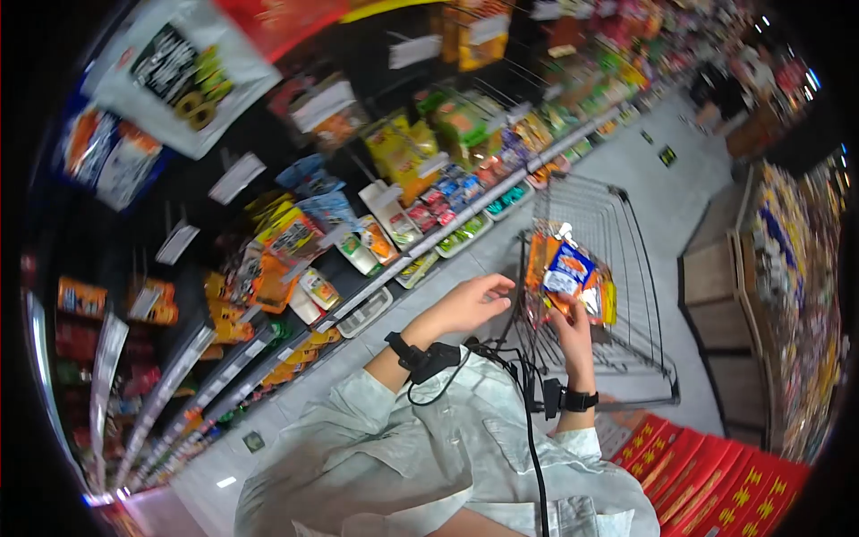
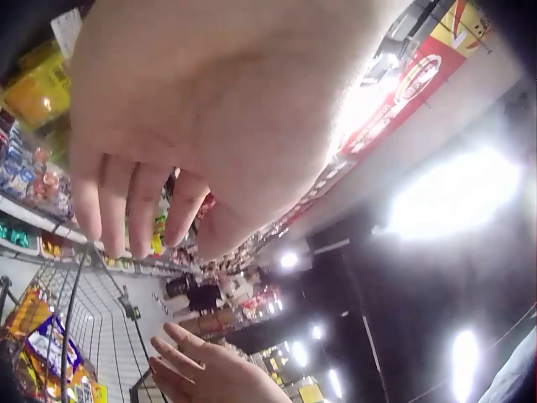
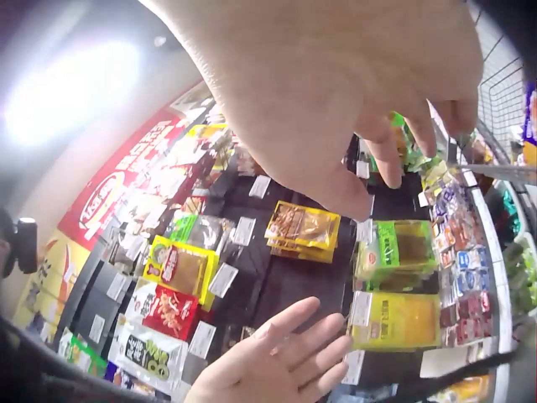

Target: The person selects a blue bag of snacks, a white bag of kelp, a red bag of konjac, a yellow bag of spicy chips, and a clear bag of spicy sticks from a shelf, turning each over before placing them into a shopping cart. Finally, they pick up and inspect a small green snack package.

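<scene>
My left hand is raised beside the shopping cart, its fingers loosely extended with nothing in them. My right hand is over the near end of the cart, its fingertips overlapping the snack bags there in the head view. In the right wrist view, the fingers of that hand are spread and relaxed, gripping nothing. A blue-and-white snack bag lies in the cart on top of orange and yellow packets. In the left wrist view, this blue bag shows behind the cart's wires.
Shelves of hanging and stacked snack packets run along the left. To the right stands a wooden display bin full of packaged goods. Red boxes are at lower right. People are farther down the aisle.
</scene>
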